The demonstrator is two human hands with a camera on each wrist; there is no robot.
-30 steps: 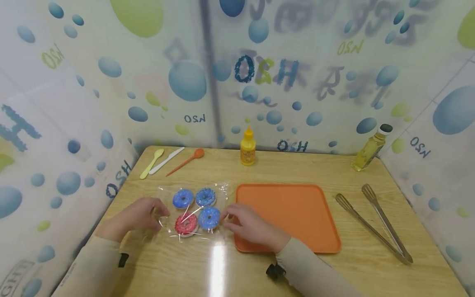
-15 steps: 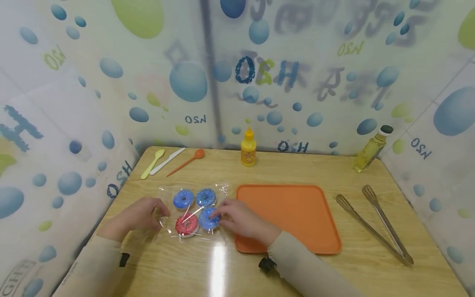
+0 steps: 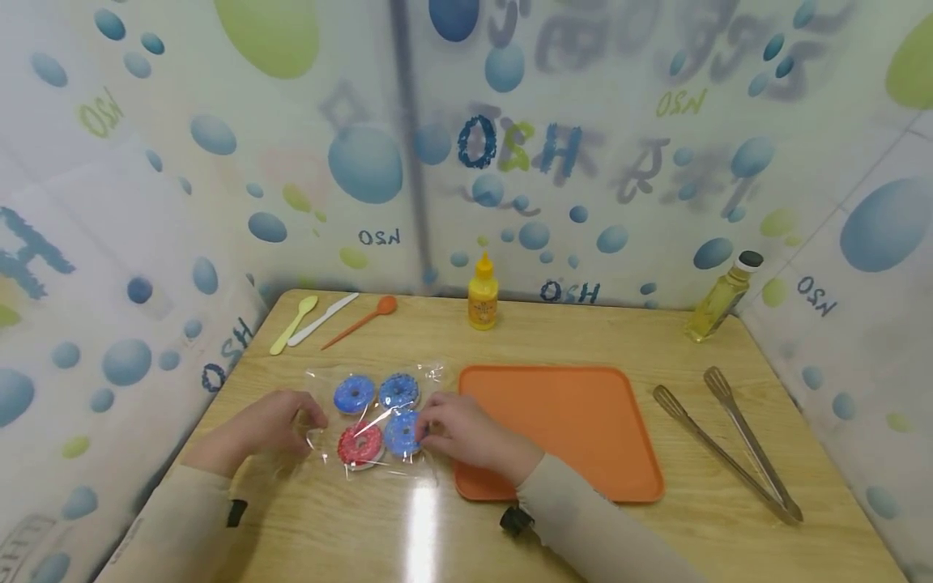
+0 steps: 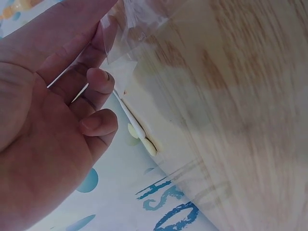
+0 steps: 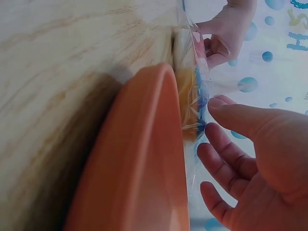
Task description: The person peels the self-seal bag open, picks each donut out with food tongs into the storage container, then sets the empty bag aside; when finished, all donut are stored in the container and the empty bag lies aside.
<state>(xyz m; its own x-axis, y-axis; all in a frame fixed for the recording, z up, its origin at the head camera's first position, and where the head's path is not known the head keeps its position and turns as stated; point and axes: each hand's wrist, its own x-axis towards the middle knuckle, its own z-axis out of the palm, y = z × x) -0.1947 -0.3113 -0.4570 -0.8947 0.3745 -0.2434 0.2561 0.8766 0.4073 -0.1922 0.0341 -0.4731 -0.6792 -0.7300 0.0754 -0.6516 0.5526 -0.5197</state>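
Note:
A clear plastic bag (image 3: 318,457) lies on the table with doughnuts in it: a red one (image 3: 360,445) and several blue ones (image 3: 354,394). My left hand (image 3: 280,423) holds the bag's left edge; in the left wrist view the film (image 4: 139,24) shows at the tips of the thumb and forefinger, the other fingers loosely bent. Over the bag's right side, my right hand (image 3: 470,429) reaches to the near blue doughnut (image 3: 402,433). Its thumb and fingers (image 5: 226,168) stand slightly apart beside the bag, loosely bent, with nothing visible between them.
An orange tray (image 3: 554,429) lies right of the bag, partly under my right forearm. Metal tongs (image 3: 736,453) and an oil bottle (image 3: 720,304) are at right. At the back stand a yellow squeeze bottle (image 3: 483,300), spoons (image 3: 294,325) and a white knife (image 3: 322,320).
My right hand has moved left from the bag's right edge to over the near blue doughnut. My left hand has stayed at the bag's left edge.

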